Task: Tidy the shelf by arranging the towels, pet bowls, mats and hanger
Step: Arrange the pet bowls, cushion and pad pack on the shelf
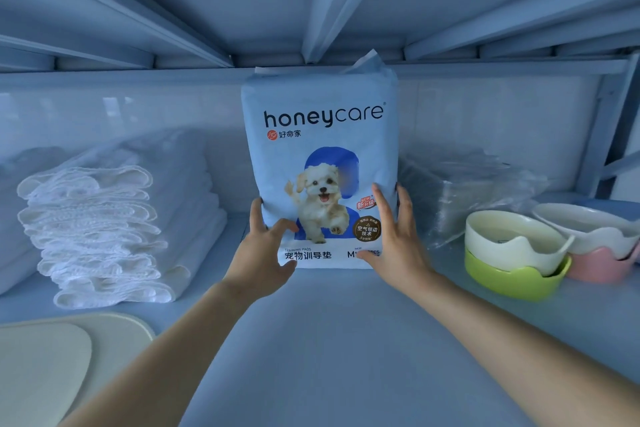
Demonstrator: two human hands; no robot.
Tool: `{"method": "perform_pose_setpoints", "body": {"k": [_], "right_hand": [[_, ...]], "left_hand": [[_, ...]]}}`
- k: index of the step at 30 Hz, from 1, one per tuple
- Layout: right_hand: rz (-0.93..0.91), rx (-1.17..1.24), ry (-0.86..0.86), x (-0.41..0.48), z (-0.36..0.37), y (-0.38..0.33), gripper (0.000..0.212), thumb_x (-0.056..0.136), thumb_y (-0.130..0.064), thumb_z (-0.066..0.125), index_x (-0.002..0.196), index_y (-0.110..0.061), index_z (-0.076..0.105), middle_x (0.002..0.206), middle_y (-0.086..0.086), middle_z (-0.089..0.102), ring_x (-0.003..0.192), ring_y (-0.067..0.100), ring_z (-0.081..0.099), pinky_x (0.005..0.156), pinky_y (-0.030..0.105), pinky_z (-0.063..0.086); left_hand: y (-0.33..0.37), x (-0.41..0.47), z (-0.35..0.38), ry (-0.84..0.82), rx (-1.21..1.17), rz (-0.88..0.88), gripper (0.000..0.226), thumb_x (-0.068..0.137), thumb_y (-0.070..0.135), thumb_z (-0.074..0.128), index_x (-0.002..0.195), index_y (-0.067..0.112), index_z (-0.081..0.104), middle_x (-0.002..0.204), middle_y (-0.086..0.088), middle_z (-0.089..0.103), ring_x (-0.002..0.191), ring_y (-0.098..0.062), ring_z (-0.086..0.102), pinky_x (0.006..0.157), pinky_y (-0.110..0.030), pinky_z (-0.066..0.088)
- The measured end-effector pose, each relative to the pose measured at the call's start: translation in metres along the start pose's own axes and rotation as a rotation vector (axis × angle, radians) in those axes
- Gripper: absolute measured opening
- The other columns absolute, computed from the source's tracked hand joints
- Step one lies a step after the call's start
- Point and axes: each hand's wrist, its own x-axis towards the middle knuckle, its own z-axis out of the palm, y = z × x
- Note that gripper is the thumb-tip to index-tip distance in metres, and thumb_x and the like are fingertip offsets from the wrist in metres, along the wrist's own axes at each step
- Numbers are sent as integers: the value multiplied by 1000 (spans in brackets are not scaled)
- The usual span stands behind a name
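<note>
Training-pad pack (320, 135) stands upright mid-shelf (329, 340), at the back. Left grip (263, 246) pinches its left edge, thumb in front. Right grip (394, 239) lies flat, fingers straight, on the right edge, likely steadying a floppy pack. Towels (104, 229) are stacked left, pet bowls (512, 246) in 2 stacks right.

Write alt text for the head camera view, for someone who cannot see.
A left hand and right hand steady a honeycare training pads pack upright on a shelf. Folded white towels are stacked to its left, pet bowls to its right.

Bare left forearm (156, 350), bare right forearm (512, 333), left grip (263, 253), right grip (394, 239), slim fingers (381, 201)
</note>
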Motion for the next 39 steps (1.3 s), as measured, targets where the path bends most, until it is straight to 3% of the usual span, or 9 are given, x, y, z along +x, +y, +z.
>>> {"method": "perform_pose_setpoints", "body": {"k": [10,12,16,18,21,31,34,36,39], "right_hand": [[-3,-237,-12,6,-11,29,106,74,-28,77,142,-37,-4,149,5,-18,141,35,10,89,43,51],[-89,-340,32,7,-15,32,105,64,-28,84,144,-26,16,150,13,-1,137,41,23,87,47,52],[-381,-503,33,9,-11,40,83,51,-15,88,126,-15,51,142,12,29,127,36,39,85,41,51],[-430,-509,15,9,-5,42,77,52,-5,82,121,-17,52,142,9,31,129,32,36,83,36,50],[-425,-522,19,9,0,43,75,51,-5,81,119,-20,53,140,6,33,129,30,35,82,34,49],[-329,-470,22,22,6,54,86,44,5,76,120,-20,45,133,7,36,127,30,41,70,36,56],[-197,-406,2,26,13,55,94,40,-1,85,121,-23,43,125,4,36,117,25,39,59,34,57],[-140,-357,-34,25,14,53,90,50,-6,85,126,-25,40,128,3,34,117,24,33,61,37,58],[-105,-332,-139,27,12,52,71,79,-18,69,139,-25,31,142,4,25,130,24,20,82,41,53]], "left_hand": [[25,16,20,-2,-5,44,46,74,26,69,115,31,49,150,-3,-7,85,-24,56,64,-27,47],[28,18,22,66,111,12,50,77,29,67,121,28,44,150,-7,0,83,-25,57,60,-27,45],[30,24,34,307,307,117,68,61,22,81,119,14,46,144,-24,23,117,-42,46,89,-47,46],[33,28,45,326,407,238,74,53,17,83,118,14,47,144,-21,25,130,-39,32,94,-55,41],[41,36,62,325,478,362,78,51,9,81,118,20,45,141,-17,31,128,-34,33,96,-51,41],[44,57,80,381,573,408,62,58,-2,60,112,25,49,140,-13,30,127,-40,32,91,-54,42],[48,67,81,338,573,374,67,55,-1,69,114,25,50,137,-13,32,125,-41,33,90,-54,43],[51,73,82,276,576,345,78,50,5,80,117,26,45,136,-13,32,125,-41,33,89,-53,43],[49,80,81,170,554,338,88,42,15,88,119,27,48,136,-11,32,125,-41,30,87,-51,46]]}}
